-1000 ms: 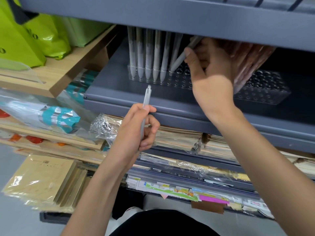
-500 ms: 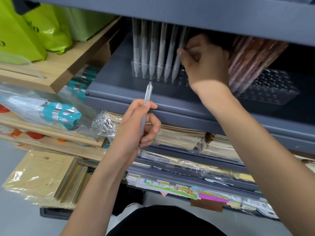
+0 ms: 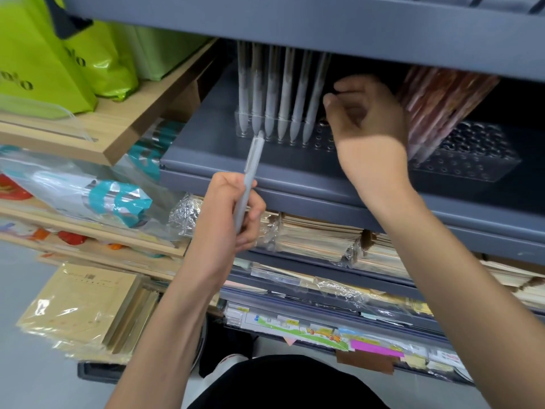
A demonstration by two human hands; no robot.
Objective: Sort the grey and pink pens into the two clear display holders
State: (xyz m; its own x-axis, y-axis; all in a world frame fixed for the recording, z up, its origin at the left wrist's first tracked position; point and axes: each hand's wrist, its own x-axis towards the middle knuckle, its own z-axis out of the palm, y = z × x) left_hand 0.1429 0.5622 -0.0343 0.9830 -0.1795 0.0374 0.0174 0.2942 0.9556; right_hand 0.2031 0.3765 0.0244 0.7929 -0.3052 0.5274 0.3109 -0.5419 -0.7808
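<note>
Several grey pens (image 3: pixel 283 93) stand tip-down in a row in the left clear holder (image 3: pixel 320 137) on the grey shelf. My right hand (image 3: pixel 365 119) hovers just right of that row with its fingers curled and nothing in them. A bunch of pink pens (image 3: pixel 436 104) leans in the right clear holder (image 3: pixel 477 154), behind my right hand. My left hand (image 3: pixel 233 219) is below the shelf's front edge, gripping one grey pen (image 3: pixel 250 175) that points up toward the left holder.
The grey shelf above (image 3: pixel 295 22) overhangs the pens and hides their tops. Green bags (image 3: pixel 53 60) sit on a wooden shelf (image 3: pixel 118 128) to the left. Wrapped notebooks (image 3: pixel 318 237) and paper pads (image 3: pixel 85 308) fill the lower shelves.
My right hand has let go of the grey pen it set into the left holder and drawn back to the right. The left hand has raised its pen slightly toward the holder.
</note>
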